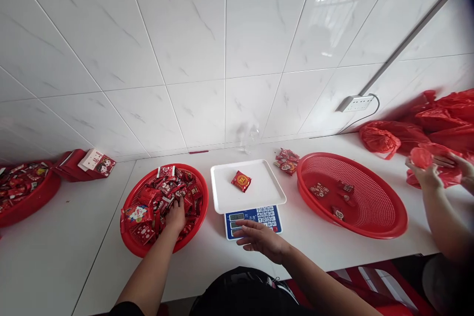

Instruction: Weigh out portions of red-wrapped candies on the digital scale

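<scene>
My left hand (175, 218) reaches into a red plastic basket (128, 242) piled with small red wrapped packets (166, 192). Its visible fingers are stretched out among the packets, their tips partly hidden, and no packet shows clearly in its grip. Over the front of a digital scale (259, 217) with a blue keypad hovers my right hand (264, 241), fingers apart and holding nothing. A single red and gold packet (241, 181) lies on the white tray (222, 202) of the scale.
Another red basket (388, 217) at right holds several packets, with loose packets (287, 161) beside it. A co-worker's hands (429, 173) handle a red plastic bag (422, 158). Red envelopes (85, 164) and a full basket (33, 207) stand left. A power strip (357, 103) hangs on the wall.
</scene>
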The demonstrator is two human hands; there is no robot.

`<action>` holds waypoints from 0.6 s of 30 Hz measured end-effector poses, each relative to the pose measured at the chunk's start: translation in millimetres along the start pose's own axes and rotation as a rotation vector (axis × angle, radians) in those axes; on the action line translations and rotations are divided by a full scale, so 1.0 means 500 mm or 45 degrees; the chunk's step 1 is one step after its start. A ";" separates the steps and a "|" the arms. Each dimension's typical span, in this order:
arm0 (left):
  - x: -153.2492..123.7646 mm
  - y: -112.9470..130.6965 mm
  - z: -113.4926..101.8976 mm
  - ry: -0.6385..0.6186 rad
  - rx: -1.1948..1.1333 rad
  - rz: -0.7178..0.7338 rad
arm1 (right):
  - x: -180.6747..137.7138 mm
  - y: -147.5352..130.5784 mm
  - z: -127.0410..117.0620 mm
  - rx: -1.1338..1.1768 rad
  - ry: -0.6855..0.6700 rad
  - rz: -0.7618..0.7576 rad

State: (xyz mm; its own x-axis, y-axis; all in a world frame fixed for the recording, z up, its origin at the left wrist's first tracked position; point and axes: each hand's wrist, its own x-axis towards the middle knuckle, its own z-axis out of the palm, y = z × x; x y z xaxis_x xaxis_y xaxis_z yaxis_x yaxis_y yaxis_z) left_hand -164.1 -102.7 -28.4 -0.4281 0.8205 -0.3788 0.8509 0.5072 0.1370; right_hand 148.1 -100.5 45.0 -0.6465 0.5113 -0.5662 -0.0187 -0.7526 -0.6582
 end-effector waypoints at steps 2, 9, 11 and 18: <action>-0.004 -0.008 -0.009 0.007 -0.031 0.041 | 0.000 0.002 0.000 -0.001 0.009 0.007; 0.001 -0.020 -0.022 0.074 -0.289 0.036 | 0.000 0.005 -0.008 -0.004 0.031 -0.021; 0.001 -0.027 -0.030 0.126 -0.405 0.032 | -0.001 0.004 -0.013 -0.010 0.038 -0.028; -0.041 -0.045 -0.090 0.268 -0.911 -0.021 | 0.002 -0.003 -0.013 0.021 0.039 -0.006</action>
State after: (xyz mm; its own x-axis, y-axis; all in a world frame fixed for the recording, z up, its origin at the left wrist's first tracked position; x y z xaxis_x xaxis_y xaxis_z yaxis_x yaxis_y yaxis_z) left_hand -188.4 -119.0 17.5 -0.5497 0.8079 -0.2124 0.4687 0.5088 0.7221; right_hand 152.2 -96.1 42.3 -0.6228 0.5271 -0.5782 -0.0347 -0.7569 -0.6526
